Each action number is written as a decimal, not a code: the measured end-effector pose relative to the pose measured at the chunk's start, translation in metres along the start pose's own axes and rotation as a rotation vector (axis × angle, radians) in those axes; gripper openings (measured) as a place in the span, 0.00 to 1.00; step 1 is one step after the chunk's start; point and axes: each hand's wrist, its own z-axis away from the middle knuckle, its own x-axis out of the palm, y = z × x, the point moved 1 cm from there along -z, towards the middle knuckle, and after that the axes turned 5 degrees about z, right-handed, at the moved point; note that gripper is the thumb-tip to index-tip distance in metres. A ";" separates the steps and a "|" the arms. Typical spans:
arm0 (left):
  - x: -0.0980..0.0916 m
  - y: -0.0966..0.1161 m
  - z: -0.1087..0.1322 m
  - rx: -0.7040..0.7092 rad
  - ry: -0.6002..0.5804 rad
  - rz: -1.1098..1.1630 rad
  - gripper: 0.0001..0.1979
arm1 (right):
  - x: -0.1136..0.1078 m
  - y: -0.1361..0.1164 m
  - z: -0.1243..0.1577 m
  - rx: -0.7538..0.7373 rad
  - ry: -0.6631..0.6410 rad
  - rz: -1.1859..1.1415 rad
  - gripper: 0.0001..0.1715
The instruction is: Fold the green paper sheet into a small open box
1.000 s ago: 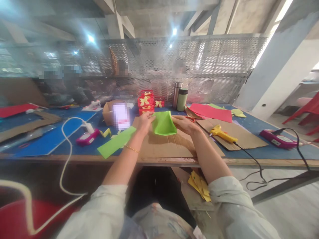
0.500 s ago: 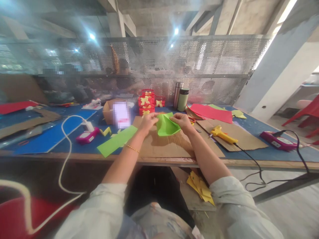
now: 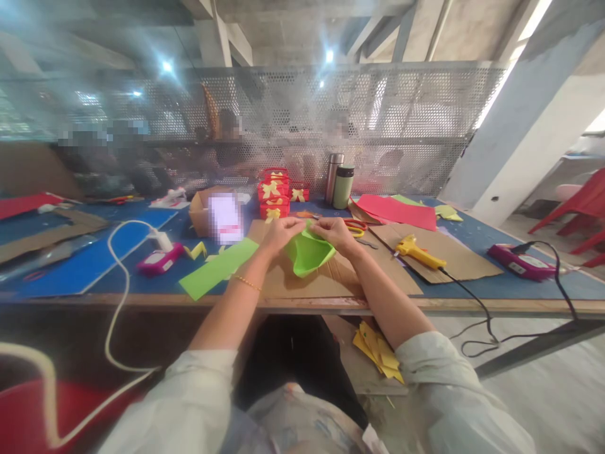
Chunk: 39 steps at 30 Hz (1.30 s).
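Observation:
A folded bright green piece hangs over a brown cardboard sheet at the middle of the table. My left hand pinches its upper left edge. On the upper right edge, the fingers of my right hand are closed, close beside the left fingertips. The piece opens toward me below the fingers. A flat green strip lies left of my left forearm. Scissors with red and yellow handles are just beyond my right hand.
Red boxes with yellow bows, two bottles and a small cardboard box stand farther back. A yellow glue gun lies on cardboard at the right. Purple power units sit either side, with trailing cables. Red sheets lie back right.
My hands have come closer together, drawing the top edges of the green piece inward. Its lower part hangs nearer to me. The view has shifted slightly.

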 end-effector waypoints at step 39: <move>0.000 -0.010 -0.002 -0.044 -0.289 -0.334 0.08 | 0.003 0.020 -0.011 0.131 0.047 0.020 0.07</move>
